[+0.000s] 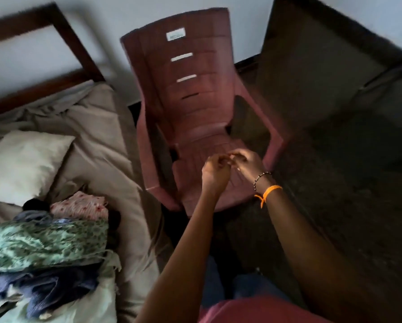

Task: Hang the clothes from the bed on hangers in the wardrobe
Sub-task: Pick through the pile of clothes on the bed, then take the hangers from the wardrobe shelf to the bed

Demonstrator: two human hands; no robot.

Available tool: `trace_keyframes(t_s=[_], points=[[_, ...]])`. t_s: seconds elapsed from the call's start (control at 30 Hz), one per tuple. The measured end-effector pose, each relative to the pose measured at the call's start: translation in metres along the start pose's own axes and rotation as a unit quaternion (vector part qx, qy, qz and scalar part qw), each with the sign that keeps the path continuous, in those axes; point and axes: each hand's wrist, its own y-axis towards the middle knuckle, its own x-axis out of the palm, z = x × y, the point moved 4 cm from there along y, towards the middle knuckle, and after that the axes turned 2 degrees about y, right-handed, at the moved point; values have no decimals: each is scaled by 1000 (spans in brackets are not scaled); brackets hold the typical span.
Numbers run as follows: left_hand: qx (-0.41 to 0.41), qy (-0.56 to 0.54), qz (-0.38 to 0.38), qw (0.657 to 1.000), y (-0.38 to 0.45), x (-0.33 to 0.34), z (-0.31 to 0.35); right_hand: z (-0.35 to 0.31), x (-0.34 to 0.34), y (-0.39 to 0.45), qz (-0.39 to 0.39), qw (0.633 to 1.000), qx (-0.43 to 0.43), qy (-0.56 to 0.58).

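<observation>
Both hands are held together at centre frame above the seat of a red plastic chair [195, 108]; the left hand [215, 173] is curled, the right hand [247, 163] has bent fingers meeting it, and whether anything is pinched between them cannot be told. A beaded bracelet [261, 179] and an orange band [271, 191] are worn on the right wrist. The clothes [48, 241] are piled at lower left on the bed [106, 141], below a pale pillow [25, 164].
</observation>
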Motion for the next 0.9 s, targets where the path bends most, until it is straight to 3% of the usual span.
trace_keyframes(t_s=[0.4, 0.63, 0.9], points=[[140, 46, -153, 977, -70, 240, 140, 87, -262, -74, 228, 973, 13, 40], [211, 48, -255, 942, -90, 393, 225, 149, -418, -106, 375, 923, 45, 70], [293, 29, -372, 880, -118, 572, 348, 201, -606, -141, 507, 856, 100, 31]])
